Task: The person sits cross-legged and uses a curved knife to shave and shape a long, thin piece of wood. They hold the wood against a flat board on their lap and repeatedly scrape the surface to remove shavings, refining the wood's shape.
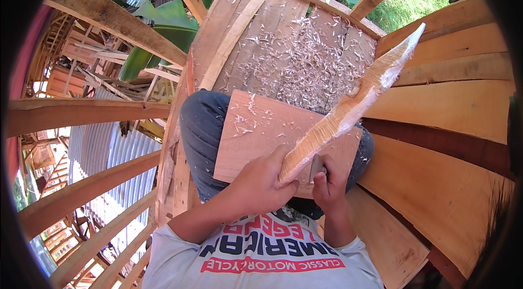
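My left hand (262, 181) is closed around the lower end of a long piece of wood (333, 125). The wood slants up to the right and narrows to a point, its faces rough and pale with cut marks. Close by on the right, my right hand (330, 184) grips a knife (315, 166). Only a short dark part of the blade shows beside the wood; fingers hide the handle. A flat wooden board (256, 142) lies across my lap under both hands, with a few shavings on it.
Curly wood shavings (305, 60) cover the plank floor (218, 49) ahead of me. A loose wooden strip (231, 41) lies there on the left. Wooden slats (98, 112) form a railing at left, and a plank wall (452, 109) stands at right.
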### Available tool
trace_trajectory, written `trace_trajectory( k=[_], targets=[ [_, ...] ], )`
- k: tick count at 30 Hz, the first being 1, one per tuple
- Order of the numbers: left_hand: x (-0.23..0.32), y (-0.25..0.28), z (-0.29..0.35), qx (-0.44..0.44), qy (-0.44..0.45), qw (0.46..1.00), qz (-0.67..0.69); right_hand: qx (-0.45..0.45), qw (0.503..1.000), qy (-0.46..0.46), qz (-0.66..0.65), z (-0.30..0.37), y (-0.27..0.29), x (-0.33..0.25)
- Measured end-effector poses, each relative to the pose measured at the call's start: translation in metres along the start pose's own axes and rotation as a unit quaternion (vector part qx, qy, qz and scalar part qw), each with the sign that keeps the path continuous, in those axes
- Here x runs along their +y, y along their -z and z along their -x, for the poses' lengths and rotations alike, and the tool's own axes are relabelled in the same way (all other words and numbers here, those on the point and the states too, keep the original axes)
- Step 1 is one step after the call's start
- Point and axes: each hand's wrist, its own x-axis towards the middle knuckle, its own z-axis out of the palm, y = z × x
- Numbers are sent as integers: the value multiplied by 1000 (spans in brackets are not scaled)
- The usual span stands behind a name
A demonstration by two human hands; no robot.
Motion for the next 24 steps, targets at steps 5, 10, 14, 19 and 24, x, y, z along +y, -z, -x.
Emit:
trace_trajectory(
  k=[5,10,14,19,24],
  targets=[
    [0,-1,0,-30,10,999,-21,12,999,27,-33,-2,1,9],
    [2,-1,-1,-60,-7,997,50,-24,999,8,-45,-2,3,12],
    [-1,0,2,-86,-8,995,54,29,996,77,43,-8,4,19],
    [0,-2,6,-116,59,989,74,83,982,76,150,-9,12,29],
    [-14,-10,6,-122,67,984,112,128,965,66,221,-22,29,31]
  ],
)
